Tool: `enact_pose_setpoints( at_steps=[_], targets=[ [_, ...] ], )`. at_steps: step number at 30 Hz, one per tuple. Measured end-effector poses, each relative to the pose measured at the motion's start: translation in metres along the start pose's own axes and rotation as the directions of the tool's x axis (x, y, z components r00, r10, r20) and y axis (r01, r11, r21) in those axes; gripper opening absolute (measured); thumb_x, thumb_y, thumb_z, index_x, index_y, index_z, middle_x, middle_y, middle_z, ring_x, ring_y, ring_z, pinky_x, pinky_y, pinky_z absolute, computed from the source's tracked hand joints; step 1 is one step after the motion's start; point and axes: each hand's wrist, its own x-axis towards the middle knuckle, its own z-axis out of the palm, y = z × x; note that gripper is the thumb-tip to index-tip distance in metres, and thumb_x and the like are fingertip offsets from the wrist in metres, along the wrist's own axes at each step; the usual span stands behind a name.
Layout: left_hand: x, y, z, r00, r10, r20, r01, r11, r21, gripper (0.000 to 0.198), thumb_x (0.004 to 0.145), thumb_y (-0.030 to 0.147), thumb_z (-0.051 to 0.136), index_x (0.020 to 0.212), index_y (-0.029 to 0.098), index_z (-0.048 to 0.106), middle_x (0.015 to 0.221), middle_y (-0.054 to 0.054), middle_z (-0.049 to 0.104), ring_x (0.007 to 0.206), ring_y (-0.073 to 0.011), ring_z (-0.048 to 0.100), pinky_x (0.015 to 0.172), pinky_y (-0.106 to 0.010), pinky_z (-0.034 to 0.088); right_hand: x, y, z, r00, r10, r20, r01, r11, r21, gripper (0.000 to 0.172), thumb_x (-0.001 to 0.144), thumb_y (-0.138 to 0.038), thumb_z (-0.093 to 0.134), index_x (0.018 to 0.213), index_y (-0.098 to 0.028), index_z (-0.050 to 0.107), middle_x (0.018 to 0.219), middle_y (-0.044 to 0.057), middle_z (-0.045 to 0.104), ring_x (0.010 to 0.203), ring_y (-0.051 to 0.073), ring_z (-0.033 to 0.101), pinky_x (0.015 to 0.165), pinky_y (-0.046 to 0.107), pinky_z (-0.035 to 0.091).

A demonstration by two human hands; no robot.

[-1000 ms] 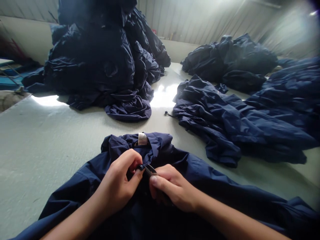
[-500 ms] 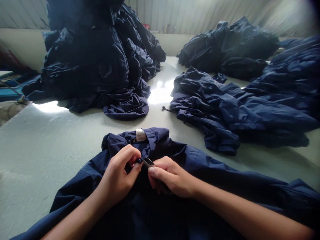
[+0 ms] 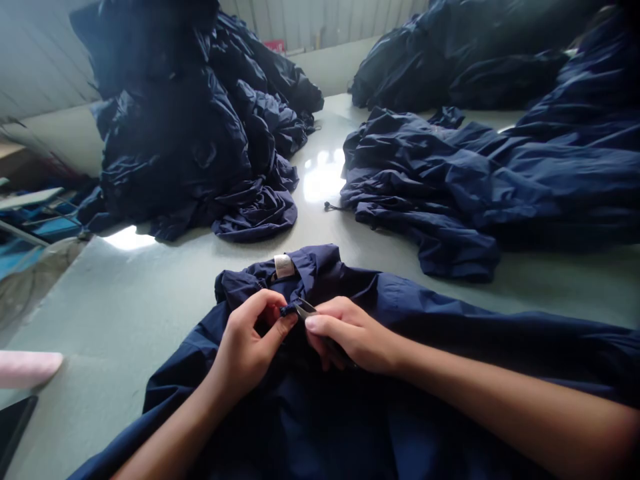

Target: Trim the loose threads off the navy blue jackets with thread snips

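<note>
A navy jacket (image 3: 310, 413) lies spread in front of me, its collar away from me and a white label (image 3: 284, 265) inside the neck. My left hand (image 3: 255, 333) is closed, pinching a small dark piece of the jacket's front edge near the collar between thumb and fingers. My right hand (image 3: 350, 333) is closed around small metal thread snips (image 3: 306, 310). The blades point left and sit right by the pinched fabric; whether they touch it I cannot tell. The snips' handles are mostly hidden in the palm.
A tall heap of navy garments (image 3: 170, 133) stands at the back left of the pale table (image 3: 110, 307). More navy garments (image 3: 425, 180) lie to the right, with another pile (image 3: 460, 60) behind. A pink rounded object (image 3: 30, 369) and a dark flat corner (image 3: 15, 427) show at the left edge.
The view has turned and shifted, bringing the pink object and dark corner into sight. The snips' blades look a little further apart. Both hands keep their holds near the collar.
</note>
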Motion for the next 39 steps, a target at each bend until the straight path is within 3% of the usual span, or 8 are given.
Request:
enact_pose_setpoints(
  at_steps=[13,16,20,23,25,28,33,39],
  targets=[
    [0.000,0.001,0.003,1.000,0.018,-0.014,-0.019,1.000,-0.004,0.011,0.101,0.030,0.067,0.094,0.022,0.067,0.080,0.002,0.063,0.073,-0.0157,0.058,0.067,-0.026,0.047,0.002,0.001,0.000,0.997,0.059,0.050,-0.058,0.998,-0.011,0.042,0.101,-0.038,0.054,0.065,-0.017,0.059,0.051,-0.001,0.055,0.042,0.009,0.051,0.041,0.017,0.036],
    [0.001,0.003,0.004,1.000,0.002,0.009,-0.001,1.000,-0.025,0.014,0.102,0.030,0.067,0.091,0.022,0.067,0.080,0.001,0.062,0.073,-0.0158,0.057,0.066,-0.026,0.046,0.004,0.006,0.002,0.998,0.028,-0.049,-0.025,0.998,0.059,0.046,0.105,-0.043,0.050,0.067,-0.018,0.058,0.051,-0.001,0.055,0.039,0.010,0.052,0.039,0.018,0.036],
    [0.000,0.003,0.002,1.000,0.001,0.012,0.000,0.998,-0.061,0.008,0.100,0.029,0.071,0.095,0.022,0.072,0.082,0.001,0.063,0.076,-0.0162,0.058,0.071,-0.028,0.048,0.004,0.007,0.003,0.985,-0.008,-0.173,0.036,0.986,0.162,0.039,0.107,-0.048,0.049,0.081,-0.020,0.059,0.054,-0.006,0.052,0.035,0.010,0.047,0.038,0.022,0.045],
    [0.001,0.003,0.000,0.999,0.026,0.032,-0.023,0.996,-0.085,0.009,0.101,0.027,0.070,0.099,0.023,0.078,0.085,-0.001,0.065,0.078,-0.0167,0.061,0.074,-0.029,0.050,0.002,0.005,0.002,0.953,-0.110,-0.283,0.137,0.988,0.077,0.032,0.106,-0.049,0.057,0.089,-0.021,0.059,0.061,-0.008,0.046,0.042,0.010,0.044,0.039,0.023,0.046],
    [0.001,0.003,-0.001,0.998,0.042,0.052,-0.036,0.993,-0.115,0.011,0.102,0.027,0.070,0.101,0.022,0.079,0.089,-0.003,0.068,0.080,-0.0174,0.064,0.074,-0.029,0.051,0.001,0.005,0.000,0.930,-0.187,-0.315,0.184,0.982,-0.037,0.024,0.104,-0.044,0.065,0.099,-0.021,0.061,0.069,-0.006,0.052,0.046,0.010,0.048,0.041,0.022,0.044],
    [0.002,0.002,-0.001,0.996,0.060,0.069,-0.050,0.990,-0.133,0.013,0.103,0.028,0.070,0.103,0.021,0.080,0.095,-0.005,0.070,0.084,-0.0178,0.065,0.075,-0.029,0.052,0.002,0.004,0.000,0.940,-0.234,-0.250,0.202,0.968,-0.149,0.019,0.101,-0.037,0.071,0.108,-0.019,0.066,0.070,-0.005,0.056,0.047,0.009,0.048,0.043,0.023,0.041],
    [0.002,0.001,-0.001,0.993,0.101,0.067,-0.094,0.990,-0.103,0.010,0.102,0.025,0.071,0.099,0.020,0.078,0.091,-0.002,0.067,0.080,-0.0155,0.062,0.074,-0.027,0.050,0.003,0.001,0.001,0.963,-0.190,-0.189,0.171,0.979,-0.113,0.025,0.101,-0.042,0.074,0.101,-0.018,0.066,0.064,-0.007,0.051,0.048,0.009,0.046,0.044,0.021,0.038],
    [0.004,0.001,-0.005,0.990,0.045,0.132,-0.035,0.996,-0.079,0.011,0.103,0.023,0.066,0.096,0.020,0.074,0.085,0.000,0.063,0.079,-0.0149,0.060,0.075,-0.027,0.047,0.001,0.003,-0.005,0.969,-0.116,-0.220,0.132,0.990,0.059,0.040,0.116,-0.051,0.037,0.104,-0.022,0.062,0.068,-0.007,0.039,0.052,0.010,0.038,0.044,0.020,0.040]
  ],
)
